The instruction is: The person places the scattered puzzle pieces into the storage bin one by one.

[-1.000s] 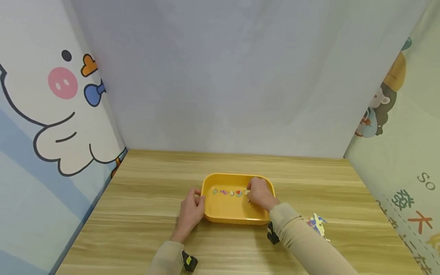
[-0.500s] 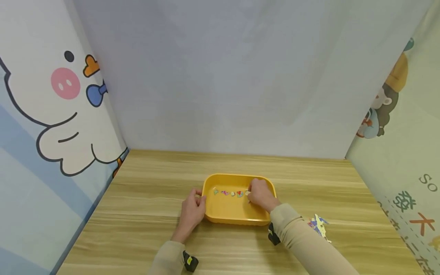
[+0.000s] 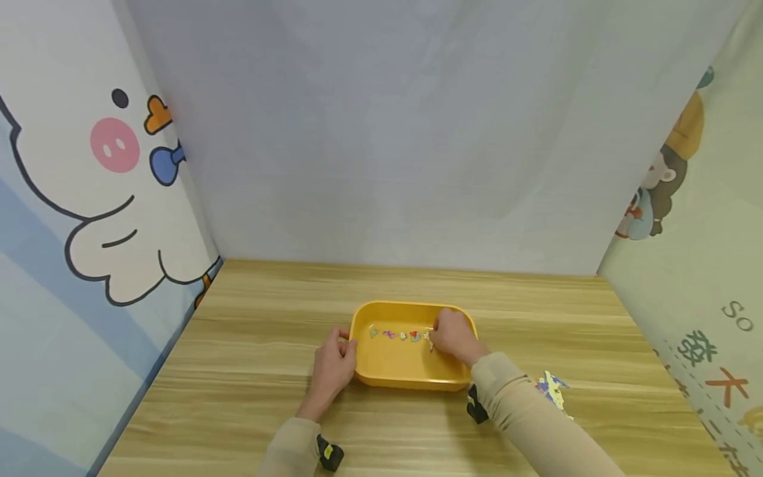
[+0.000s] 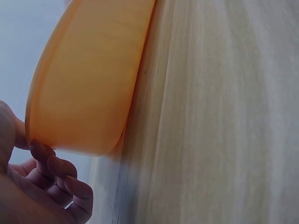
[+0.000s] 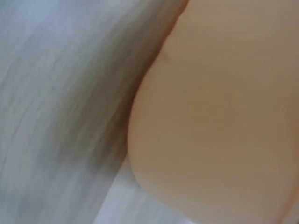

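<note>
A yellow plastic tray (image 3: 411, 383) stands on the wood-grain table. At its left end my left hand (image 3: 334, 363) pinches the rim, thumb and fingers on either side; the left wrist view shows these fingers at the tray's corner (image 4: 84, 93). Inside lies a row of small flat colourful pieces like stickers, among them a pink-purple one (image 3: 390, 334) and a red-and-blue one (image 3: 415, 336). My right hand (image 3: 456, 336) reaches in at the right end, fingers bent down at a pale piece (image 3: 427, 336). Its fingertips are mostly hidden, and I cannot tell whether they pinch the piece.
Crumpled-looking blue, yellow and red paper pieces (image 3: 551, 389) lie on the table (image 3: 250, 397) right of the tray, beside my right sleeve (image 3: 524, 411). A pale curtain (image 3: 381, 132) hangs behind the table, with printed cloths on both sides. The right wrist view shows the tray's outer wall (image 5: 215, 116).
My right hand has shifted slightly right, and more of the pale piece shows beside its fingers. The left hand keeps its hold on the tray's rim.
</note>
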{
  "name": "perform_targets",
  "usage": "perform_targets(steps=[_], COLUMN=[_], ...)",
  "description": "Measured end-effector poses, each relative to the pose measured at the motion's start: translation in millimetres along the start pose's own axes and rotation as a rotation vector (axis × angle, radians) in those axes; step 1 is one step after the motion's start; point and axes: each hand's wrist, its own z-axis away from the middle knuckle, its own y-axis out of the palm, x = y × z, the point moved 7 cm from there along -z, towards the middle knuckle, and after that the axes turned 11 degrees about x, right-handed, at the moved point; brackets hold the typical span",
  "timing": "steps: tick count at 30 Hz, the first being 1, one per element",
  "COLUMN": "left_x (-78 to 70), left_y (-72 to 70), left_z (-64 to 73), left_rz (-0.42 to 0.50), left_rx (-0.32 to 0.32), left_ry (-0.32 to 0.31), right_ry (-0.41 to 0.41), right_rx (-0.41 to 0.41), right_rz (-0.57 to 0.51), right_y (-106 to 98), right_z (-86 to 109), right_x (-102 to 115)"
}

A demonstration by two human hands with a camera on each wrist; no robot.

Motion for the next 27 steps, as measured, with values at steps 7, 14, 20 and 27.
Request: perform_targets(steps=[7,14,20,27], left_x=[-1.3,-1.4,0.0,1.2], left_y=[-0.2,1.3,2.7,2.8], left_z=[-1.5,-1.7,-1.7,-1.6], left_rz=[-0.01,0.004,0.008,-0.008], left_rx=[-0.002,0.0,0.002,-0.004], left_ry=[-0.013,-0.011,-0.01,-0.017], right_ry=[-0.03,-0.064,-0.145,-0.154], right_rx=[-0.012,-0.031,-0.103,-0.18], right_rz=[-0.042,-0.041,-0.07,-0.099], right_y=[-13.3,-28.1,-49.1,-71.7], right_z=[1.4,7.2,19.4,32.9], right_x=[1.3,5.6,5.1,-17.0])
